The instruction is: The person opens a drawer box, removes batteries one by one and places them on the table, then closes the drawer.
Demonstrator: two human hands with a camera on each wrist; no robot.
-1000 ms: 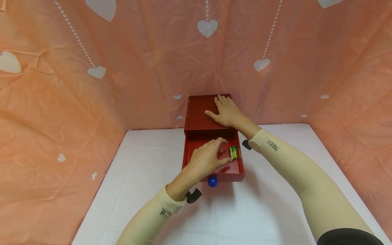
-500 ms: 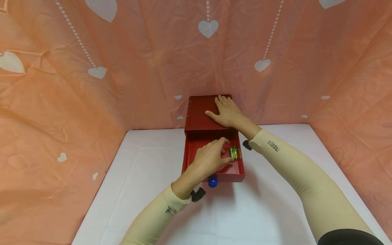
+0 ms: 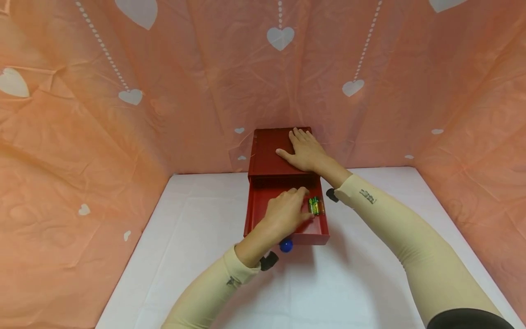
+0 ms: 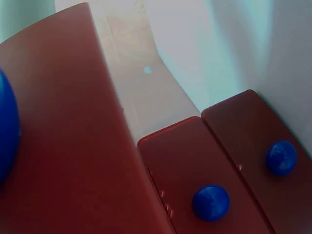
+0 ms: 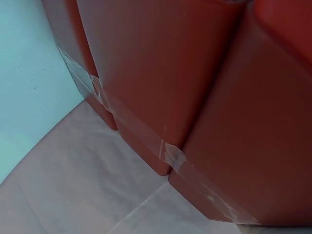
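A red drawer cabinet (image 3: 267, 153) stands against the back wall with its top drawer (image 3: 255, 203) pulled out. Inside the drawer, on the right, several green-and-yellow batteries (image 3: 316, 206) lie side by side. My left hand (image 3: 284, 212) reaches over the drawer, thumb and bent fingers spread apart just left of the batteries; whether they touch them I cannot tell. Flat on the cabinet top rests my right hand (image 3: 304, 151), fingers spread. A blue knob (image 3: 286, 246) sticks out of the drawer's front, partly behind my left wrist. Neither wrist view shows a hand.
Two lower drawers with blue knobs (image 4: 211, 203) are pushed in, as the left wrist view shows. Clear tape (image 5: 175, 157) runs along the cabinet's side. Around the cabinet lies a white tabletop (image 3: 197, 219), and orange cloth (image 3: 213, 91) with hearts hangs behind it.
My left hand has shifted a little to the right over the drawer, closer to the batteries. My right hand and the cabinet have stayed in place.
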